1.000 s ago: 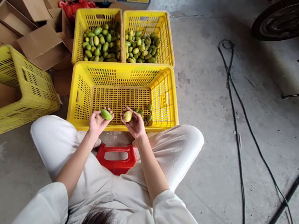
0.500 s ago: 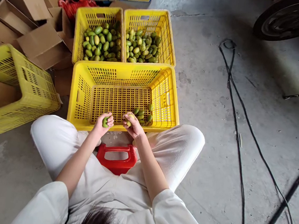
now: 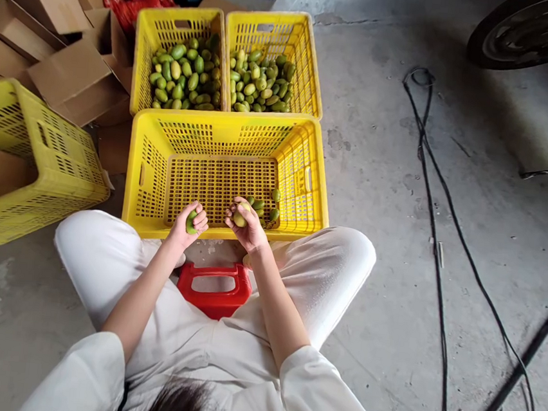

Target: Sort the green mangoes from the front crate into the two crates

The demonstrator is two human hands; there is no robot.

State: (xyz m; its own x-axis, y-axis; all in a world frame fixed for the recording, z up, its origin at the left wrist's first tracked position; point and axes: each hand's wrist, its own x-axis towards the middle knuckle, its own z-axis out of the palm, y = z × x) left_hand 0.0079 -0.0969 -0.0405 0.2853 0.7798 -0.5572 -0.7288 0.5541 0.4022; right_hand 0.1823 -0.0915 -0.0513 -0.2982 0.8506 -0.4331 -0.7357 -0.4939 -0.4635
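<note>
My left hand (image 3: 187, 224) is closed round a green oval fruit (image 3: 191, 222), above the near edge of the front yellow crate (image 3: 136, 153). A paler, yellowish-green fruit (image 3: 241, 214) sits in my right hand (image 3: 248, 227), with the fingers curled about it. Several small green fruits (image 3: 259, 205) lie in the near right corner of that crate, partly hidden by my right hand. Behind it stand two more yellow crates, the left one (image 3: 143, 57) and the right one (image 3: 310, 73), both holding many green and yellowish fruits.
A red plastic stool (image 3: 213, 302) shows between my legs. Another yellow crate (image 3: 59, 165) with cardboard inside stands at left, near cardboard boxes (image 3: 73, 76) and a red bag (image 3: 133, 8). Black cable (image 3: 437, 247) crosses the concrete floor at right, below a wheel (image 3: 528, 33).
My right hand has turned and loosened a little, so more of the pale fruit shows. My left hand keeps its green fruit with hardly any movement. The view has shifted slightly.
</note>
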